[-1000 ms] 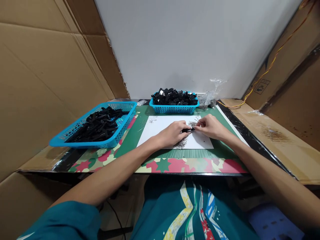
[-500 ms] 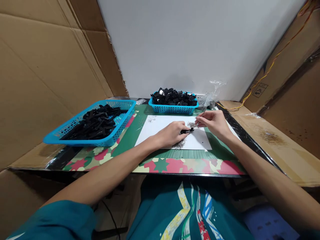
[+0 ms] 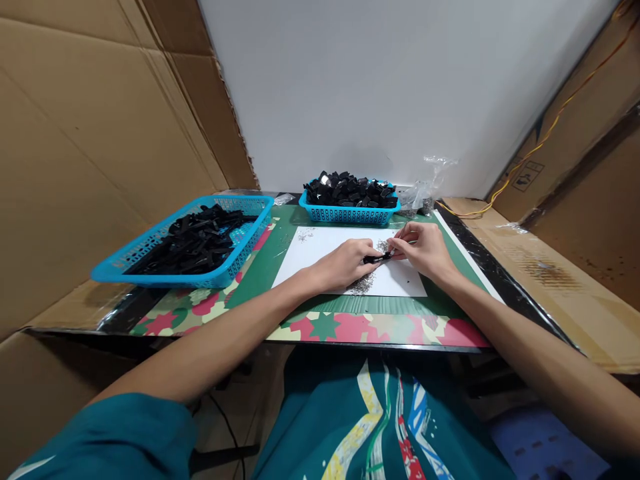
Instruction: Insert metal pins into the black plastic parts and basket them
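Note:
My left hand (image 3: 346, 265) is closed on a small black part (image 3: 376, 258) above a white sheet (image 3: 300, 257). At the right end of that part are the pinched fingertips of my right hand (image 3: 423, 249); whatever they hold is too small to name. Tiny metallic pieces (image 3: 363, 285) lie in a pile just below my left hand. More of them (image 3: 383, 245) sit behind the black part, and a few are scattered near the sheet's far left corner.
A large blue basket (image 3: 225, 277) of long black parts stands at the left. Behind the sheet is a smaller blue basket (image 3: 350, 215) heaped with black pieces, beside a clear plastic bag (image 3: 415, 198). Cardboard walls rise on both sides.
My right hand has moved in to the end of the black part, closing the small gap. The view has shifted slightly.

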The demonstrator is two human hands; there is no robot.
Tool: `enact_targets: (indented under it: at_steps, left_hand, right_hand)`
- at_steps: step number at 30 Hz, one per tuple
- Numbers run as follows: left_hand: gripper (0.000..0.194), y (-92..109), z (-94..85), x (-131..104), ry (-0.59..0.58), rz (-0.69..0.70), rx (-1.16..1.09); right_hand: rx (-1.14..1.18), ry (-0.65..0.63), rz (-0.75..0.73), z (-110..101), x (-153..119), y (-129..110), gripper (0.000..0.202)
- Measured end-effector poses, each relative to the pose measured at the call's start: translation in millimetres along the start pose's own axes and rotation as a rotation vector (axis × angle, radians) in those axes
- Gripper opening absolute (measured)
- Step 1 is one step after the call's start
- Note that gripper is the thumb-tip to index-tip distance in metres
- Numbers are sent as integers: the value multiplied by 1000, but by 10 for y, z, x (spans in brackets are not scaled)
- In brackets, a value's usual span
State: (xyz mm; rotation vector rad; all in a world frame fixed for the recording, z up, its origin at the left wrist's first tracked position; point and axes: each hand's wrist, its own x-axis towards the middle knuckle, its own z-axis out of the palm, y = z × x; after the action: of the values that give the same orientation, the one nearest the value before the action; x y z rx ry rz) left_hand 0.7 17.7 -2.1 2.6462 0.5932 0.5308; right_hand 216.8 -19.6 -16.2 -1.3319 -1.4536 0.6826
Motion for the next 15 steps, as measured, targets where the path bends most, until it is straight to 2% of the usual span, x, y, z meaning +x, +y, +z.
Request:
enact_targets:
  at_steps: [9,13,15]
  left_hand:
    - [27,-26,-8,1,56,-69,-102]
    - [29,-48,-41,41,210,-200,-185]
    - [30,-85,-67,63,320,-274,-232]
  right_hand:
    - [-86,9,-33,34,11,3,26]
    - [-203,110,-200,-2,-6,-78,17]
    - [-245,46,-241,-41,-11,-125,17]
